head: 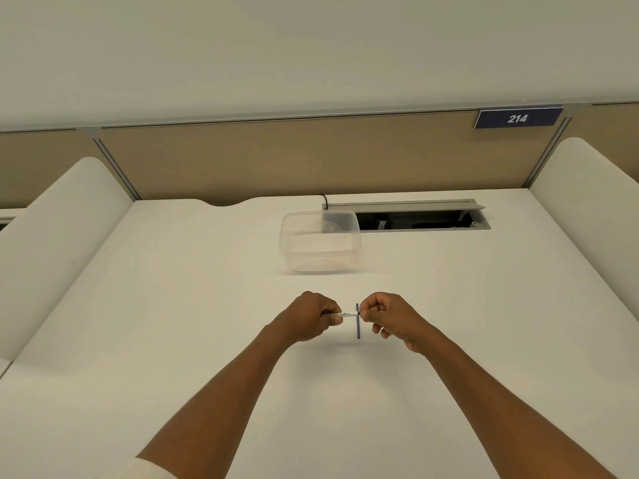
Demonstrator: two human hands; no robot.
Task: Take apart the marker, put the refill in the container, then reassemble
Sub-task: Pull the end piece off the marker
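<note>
1. White desk [173, 305]: fills most of the head view, running from the near edge out to a tan partition panel [276, 157] at the far side. White side dividers stand at far left and far right.
2. Cable tray opening [415, 219]: grey-framed slot set into the desk at far right of centre, its flap open; a black cable [323, 197] enters at its left corner.
3. Blue number plate [517, 118]: on the partition's top edge, far right, reads "214".
4. Container [320, 240]: clear plastic tub, no lid on it, sitting on the desk beyond the hands, its right rim overlapping the left end of the cable tray in this view. Nothing visible inside it.
5. Left hand [311, 316]: raised above the desk at centre, fingers curled into a fist around the left end of the marker.
6. Right hand [380, 316]: just right of the left hand, thumb and forefinger pinching the marker's right end, remaining fingers curled under.
7. Marker [345, 314]: white barrel with dark print, held level between the two hands, left to right. Only the short middle stretch shows; both ends are covered by fingers.
8. Refill [358, 323]: thin dark blue rod, running near-to-far, crossing behind the marker's right end. Cannot tell whether it lies on the desk or is held by the right hand.
</note>
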